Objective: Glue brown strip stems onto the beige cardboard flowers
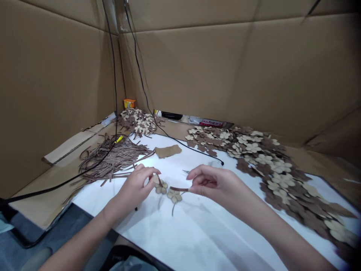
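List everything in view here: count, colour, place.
Walls: at least two, brown, left and back
Sheet: one, white, centre
Flower pieces: many, brown and beige, right
Strips: many, brown, left
Mixed pile: one, brown and beige, back-left
Box: one, orange, behind mixed pile
Packages: at least two, black and red-white, back
Scrap: one, brown, back of sheet
Cables: two, black, hanging down
Tag: one, yellow, left cable
Nearest flowers: two, beige, front centre
Pointed tip: one, grey, centre
Left hand: one, bare, by nearest flowers
Right hand: one, bare, holding short brown strip
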Demonstrator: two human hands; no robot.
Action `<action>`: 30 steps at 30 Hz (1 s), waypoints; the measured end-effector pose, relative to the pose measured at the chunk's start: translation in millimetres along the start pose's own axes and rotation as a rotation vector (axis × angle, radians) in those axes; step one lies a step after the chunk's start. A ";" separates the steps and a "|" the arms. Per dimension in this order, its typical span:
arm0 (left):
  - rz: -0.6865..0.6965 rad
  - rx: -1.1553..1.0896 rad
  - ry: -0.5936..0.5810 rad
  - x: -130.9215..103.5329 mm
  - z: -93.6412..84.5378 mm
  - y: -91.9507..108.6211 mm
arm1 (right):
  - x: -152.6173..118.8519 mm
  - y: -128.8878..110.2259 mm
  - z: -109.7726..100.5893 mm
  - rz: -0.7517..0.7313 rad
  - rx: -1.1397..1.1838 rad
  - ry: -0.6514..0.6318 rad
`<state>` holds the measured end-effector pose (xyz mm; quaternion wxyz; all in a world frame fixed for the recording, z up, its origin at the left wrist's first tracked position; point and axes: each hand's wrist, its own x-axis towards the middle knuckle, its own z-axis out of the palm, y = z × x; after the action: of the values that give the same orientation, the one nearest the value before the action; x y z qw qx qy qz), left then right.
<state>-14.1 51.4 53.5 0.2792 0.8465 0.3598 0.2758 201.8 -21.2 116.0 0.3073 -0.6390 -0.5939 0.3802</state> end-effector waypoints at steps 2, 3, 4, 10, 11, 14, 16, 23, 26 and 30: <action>0.019 -0.051 0.023 1.9 -3.3 10.0 | 1.9 -3.2 3.4 0.000 0.063 -0.056; 0.040 -0.086 0.012 2.4 -4.2 15.8 | 3.1 -4.1 4.9 -0.011 0.078 -0.067; 0.066 -0.120 -0.009 2.8 -4.3 21.7 | 4.2 -4.6 6.4 -0.023 0.087 -0.075; 0.045 -0.284 -0.139 3.3 7.2 40.1 | 11.1 2.8 11.3 -0.053 0.177 -0.106; 0.020 -0.304 -0.142 3.1 10.3 39.4 | 12.5 5.1 11.3 -0.056 0.202 -0.106; -0.034 -0.360 -0.097 1.7 19.3 35.2 | 17.2 11.4 11.1 -0.058 0.270 -0.140; -0.074 -0.421 -0.057 0.5 23.9 33.0 | 20.2 14.2 11.4 -0.042 0.301 -0.159; -0.206 -0.802 0.031 -0.8 30.5 32.3 | 24.5 16.9 10.5 0.013 0.392 -0.084; -0.226 -0.825 0.063 -2.1 31.1 33.3 | 22.6 16.8 11.3 0.027 0.360 -0.118; -0.216 -0.845 0.053 -4.8 32.3 34.4 | 19.2 14.0 15.1 0.037 0.388 -0.170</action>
<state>20.3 18.7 53.0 0.6190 0.6080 0.3088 0.3896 196.3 -4.5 93.9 0.3663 -0.5442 -0.5218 0.5454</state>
